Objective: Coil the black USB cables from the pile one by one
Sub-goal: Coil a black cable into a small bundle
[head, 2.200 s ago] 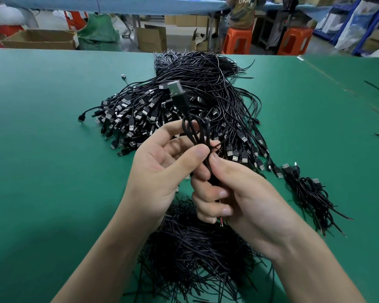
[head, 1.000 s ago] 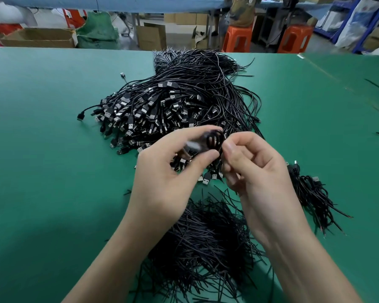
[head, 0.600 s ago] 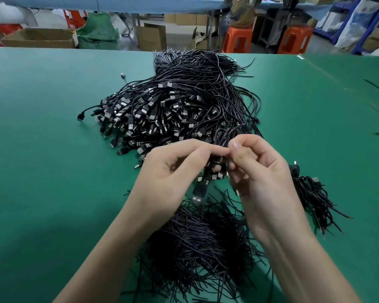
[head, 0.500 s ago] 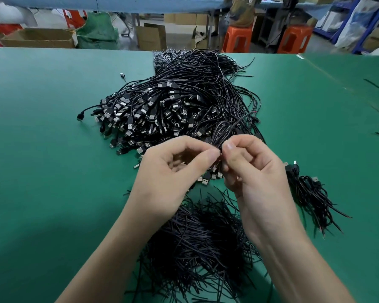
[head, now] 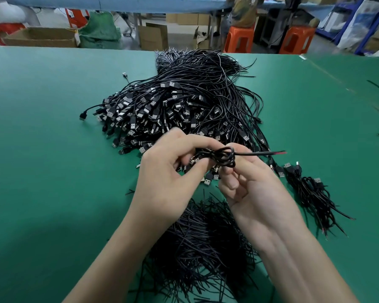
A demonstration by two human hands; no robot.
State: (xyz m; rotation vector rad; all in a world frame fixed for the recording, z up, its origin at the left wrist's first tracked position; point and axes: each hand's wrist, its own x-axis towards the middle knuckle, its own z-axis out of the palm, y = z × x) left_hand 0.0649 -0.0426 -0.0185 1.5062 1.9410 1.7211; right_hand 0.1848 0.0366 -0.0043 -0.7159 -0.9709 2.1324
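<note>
Coiling looked nearly done: we saw left hand (head: 169,171) and right hand (head: 254,186) both pinching one looped cable (head: 224,158) at frame centre. Next, we judged, its free tail (head: 269,153) needed tucking.

Bright, even light from above fills the scene. The flat green felt worktop (head: 42,160) carries a broad soft shadow at lower left, beside the bare left forearm (head: 114,259). The wide lens bows the worktop's far edge and stretches the corners. The thin black USB cable (head: 222,157) at centre is crisp; the orange plastic stool (head: 239,38) behind looks softer.
</note>
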